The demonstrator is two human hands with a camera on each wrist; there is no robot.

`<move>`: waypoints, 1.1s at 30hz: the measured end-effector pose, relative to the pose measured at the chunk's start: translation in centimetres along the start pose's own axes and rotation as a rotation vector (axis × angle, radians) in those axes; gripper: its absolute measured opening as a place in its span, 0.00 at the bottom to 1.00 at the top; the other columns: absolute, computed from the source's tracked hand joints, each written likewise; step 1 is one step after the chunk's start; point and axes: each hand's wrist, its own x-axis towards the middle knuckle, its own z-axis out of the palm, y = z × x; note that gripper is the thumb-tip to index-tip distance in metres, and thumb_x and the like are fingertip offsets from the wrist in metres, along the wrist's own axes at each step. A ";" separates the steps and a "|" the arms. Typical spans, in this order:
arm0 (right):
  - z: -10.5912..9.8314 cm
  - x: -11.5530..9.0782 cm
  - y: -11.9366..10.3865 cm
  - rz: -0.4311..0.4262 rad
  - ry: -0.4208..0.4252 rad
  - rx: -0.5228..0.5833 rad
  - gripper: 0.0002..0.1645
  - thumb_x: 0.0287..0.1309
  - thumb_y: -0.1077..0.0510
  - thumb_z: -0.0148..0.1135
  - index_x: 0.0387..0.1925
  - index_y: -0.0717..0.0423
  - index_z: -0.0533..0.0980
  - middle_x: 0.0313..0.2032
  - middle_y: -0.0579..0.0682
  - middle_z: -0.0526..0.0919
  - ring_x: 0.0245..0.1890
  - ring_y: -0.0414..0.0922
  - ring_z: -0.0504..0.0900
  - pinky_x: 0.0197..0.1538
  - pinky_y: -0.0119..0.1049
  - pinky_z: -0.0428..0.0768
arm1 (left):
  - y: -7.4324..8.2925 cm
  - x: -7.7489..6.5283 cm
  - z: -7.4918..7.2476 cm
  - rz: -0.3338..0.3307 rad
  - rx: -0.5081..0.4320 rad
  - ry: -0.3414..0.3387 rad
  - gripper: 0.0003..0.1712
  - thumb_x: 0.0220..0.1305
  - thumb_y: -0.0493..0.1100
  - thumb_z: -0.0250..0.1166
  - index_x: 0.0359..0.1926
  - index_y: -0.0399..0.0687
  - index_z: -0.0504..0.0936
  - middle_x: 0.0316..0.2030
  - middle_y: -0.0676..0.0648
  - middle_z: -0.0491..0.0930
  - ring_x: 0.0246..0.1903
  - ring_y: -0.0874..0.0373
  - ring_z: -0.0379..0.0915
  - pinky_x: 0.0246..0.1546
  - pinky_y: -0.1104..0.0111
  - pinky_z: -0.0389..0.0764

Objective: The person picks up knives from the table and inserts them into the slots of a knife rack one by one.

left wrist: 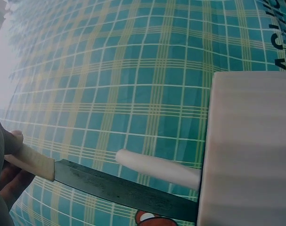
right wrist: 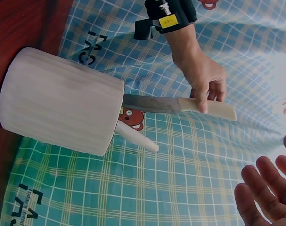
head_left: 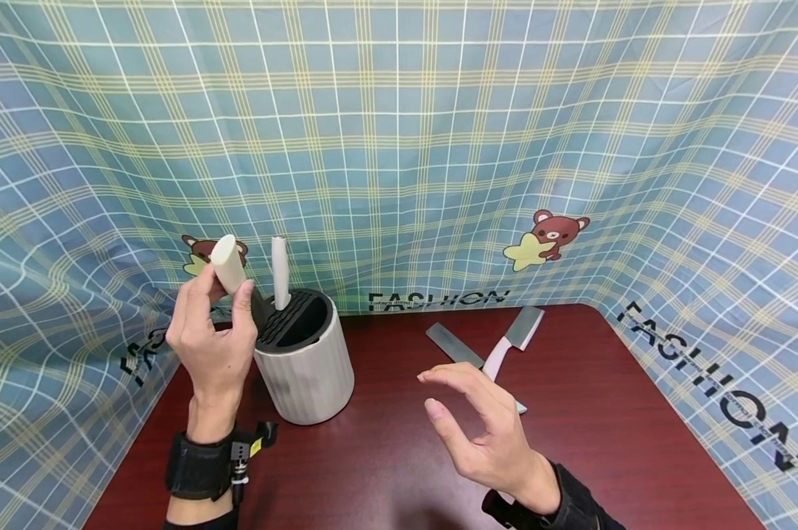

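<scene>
Knives: one in hand, two flat

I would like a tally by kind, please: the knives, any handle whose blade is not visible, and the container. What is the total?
Knives with a visible blade: 3 (the held knife in the left hand; the cleaver and the dark-bladed knife on the table)
White handle, lower end hidden: 1
Ribbed container: 1
Total: 5

Blue plaid cloth hangs left, far and right, cartoon bears low on the far side, kinda shiny reddish-brown table in between.
</scene>
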 end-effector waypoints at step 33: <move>-0.1 -0.2 0.2 0.007 0.008 -0.010 0.14 0.65 0.65 0.61 0.47 0.74 0.78 0.43 0.60 0.85 0.47 0.48 0.84 0.57 0.29 0.79 | -4.6 -2.7 1.1 -0.087 0.041 -0.181 0.24 0.62 0.35 0.71 0.60 0.35 0.80 0.44 0.30 0.82 0.40 0.38 0.81 0.48 0.87 0.69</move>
